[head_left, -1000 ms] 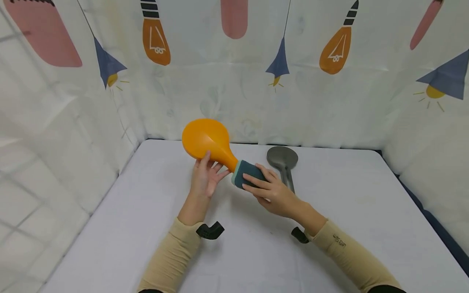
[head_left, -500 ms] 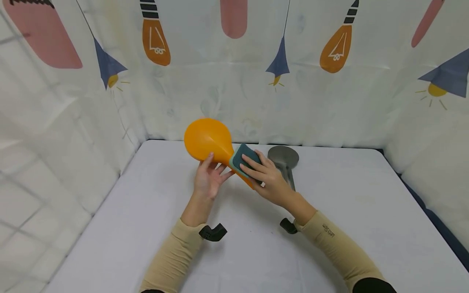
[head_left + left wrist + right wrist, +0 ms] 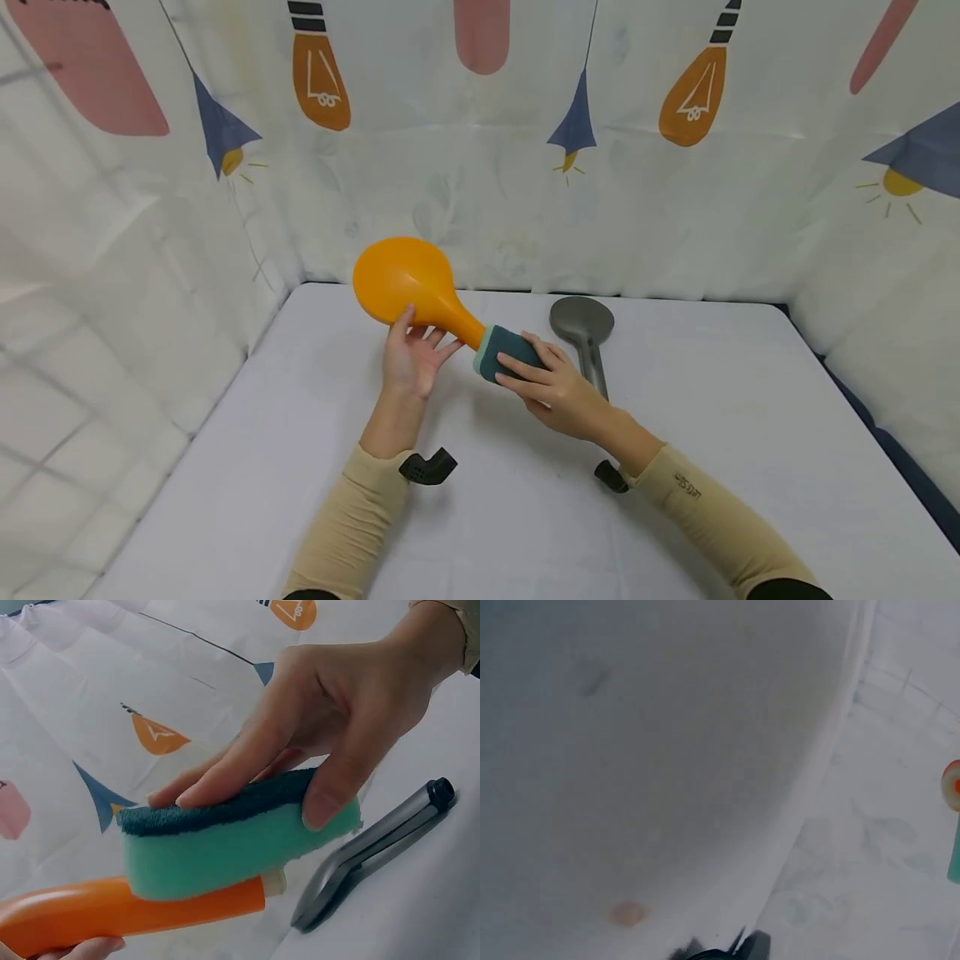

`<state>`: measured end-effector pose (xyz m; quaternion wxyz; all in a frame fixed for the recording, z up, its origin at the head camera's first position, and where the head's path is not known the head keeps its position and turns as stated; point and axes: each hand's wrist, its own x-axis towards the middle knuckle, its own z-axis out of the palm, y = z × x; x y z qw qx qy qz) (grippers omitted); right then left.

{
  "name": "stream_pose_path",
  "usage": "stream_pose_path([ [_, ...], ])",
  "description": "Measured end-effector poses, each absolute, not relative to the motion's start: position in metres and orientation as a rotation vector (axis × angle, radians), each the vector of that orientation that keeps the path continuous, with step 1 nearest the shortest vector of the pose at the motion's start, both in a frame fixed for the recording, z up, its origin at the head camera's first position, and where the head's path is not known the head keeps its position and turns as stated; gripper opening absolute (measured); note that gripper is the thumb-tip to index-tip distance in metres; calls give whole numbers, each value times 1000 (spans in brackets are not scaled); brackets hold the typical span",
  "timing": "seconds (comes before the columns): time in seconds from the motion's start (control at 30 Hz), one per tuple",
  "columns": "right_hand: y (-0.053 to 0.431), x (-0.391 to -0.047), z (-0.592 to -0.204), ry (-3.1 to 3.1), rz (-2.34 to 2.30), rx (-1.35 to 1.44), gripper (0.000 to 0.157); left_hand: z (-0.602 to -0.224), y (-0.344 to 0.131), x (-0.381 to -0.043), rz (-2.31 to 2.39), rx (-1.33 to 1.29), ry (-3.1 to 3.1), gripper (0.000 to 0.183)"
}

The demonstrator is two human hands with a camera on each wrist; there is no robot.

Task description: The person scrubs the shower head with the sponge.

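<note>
An orange shower head [image 3: 405, 279] is held above the table at a slant, its round head up and to the left. The left hand [image 3: 410, 357] grips it beneath the round head, with the thumb on the near side. In the right hand [image 3: 562, 392] is a sponge [image 3: 510, 354], dark on one face and mint green on the other. The left wrist view shows the sponge's green side [image 3: 202, 859] against the orange handle [image 3: 225, 904], near its pale end. Thumb and fingers of the right hand pinch the sponge there. Only slivers of sponge and handle end [image 3: 952, 787] reach the right wrist view.
A grey shower head [image 3: 582, 321] lies on the white table [image 3: 720, 400] behind the right hand, its handle [image 3: 367, 859] pointing toward the person. Printed cloth walls [image 3: 480, 192] enclose the table at the back and sides.
The sponge slid up the handle toward the neck, then came back down to the handle's lower end. The orange shower head shifted slightly left with the left hand.
</note>
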<state>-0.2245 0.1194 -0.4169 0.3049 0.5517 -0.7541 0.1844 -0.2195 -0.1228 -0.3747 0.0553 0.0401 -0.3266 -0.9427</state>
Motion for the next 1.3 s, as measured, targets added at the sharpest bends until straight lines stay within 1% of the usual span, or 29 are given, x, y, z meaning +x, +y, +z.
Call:
stream_pose_path([
  [0.17,126,-230,-417,-1985,643,1424,61,-376,-119,-221,-2881,109,-959,49],
  [0.37,109,-235,-406,-1967,766,1331,57,-383,-107,-220,-2888,121,-997,48],
  [0.5,95,-235,-399,-1955,661,1333,52,-387,-103,-219,-2883,166,-1027,48],
  [0.6,93,-232,-398,-1949,535,1376,52,-387,-103,-218,-2874,200,-1042,48],
  [0.77,106,-227,-409,-1918,410,1474,58,-382,-108,-219,-2872,176,-994,50],
  [0.9,124,-226,-418,-1916,406,1496,57,-380,-111,-220,-2888,155,-936,50],
  [0.93,127,-226,-419,-1923,430,1491,50,-380,-111,-220,-2890,156,-928,49],
  [1.03,132,-227,-419,-1972,600,1451,45,-381,-111,-219,-2905,156,-905,47],
  [1.13,130,-228,-413,-2020,849,1389,45,-381,-110,-218,-2915,129,-905,44],
  [1.17,128,-228,-409,-2037,930,1371,51,-381,-110,-218,-2918,112,-912,43],
  [1.3,118,-231,-393,-2079,1171,1327,53,-384,-109,-216,-2943,32,-963,39],
])
